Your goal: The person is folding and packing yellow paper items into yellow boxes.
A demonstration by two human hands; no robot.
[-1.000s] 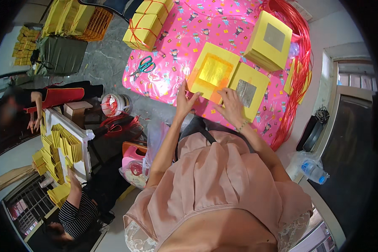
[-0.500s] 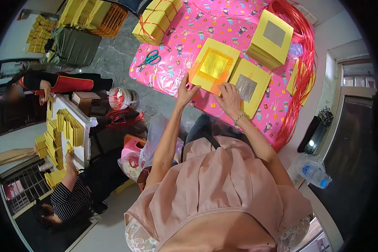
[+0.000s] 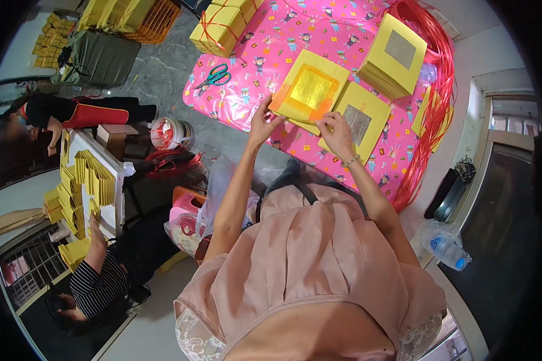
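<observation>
Lifted and tilted since a moment ago, gold-foil paper stack (image 3: 310,90) on the pink patterned cloth (image 3: 271,66), pinched at its near edge by left hand (image 3: 262,123) and right hand (image 3: 336,133), beside silver-foil stack (image 3: 361,117), scissors (image 3: 215,76) well apart.

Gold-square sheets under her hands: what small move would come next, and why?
Probably lift the gold stack clear. The left hand grips its near-left corner and the right hand pinches its near edge, and the stack already sits tilted over the silver stack on the pink cloth.
</observation>
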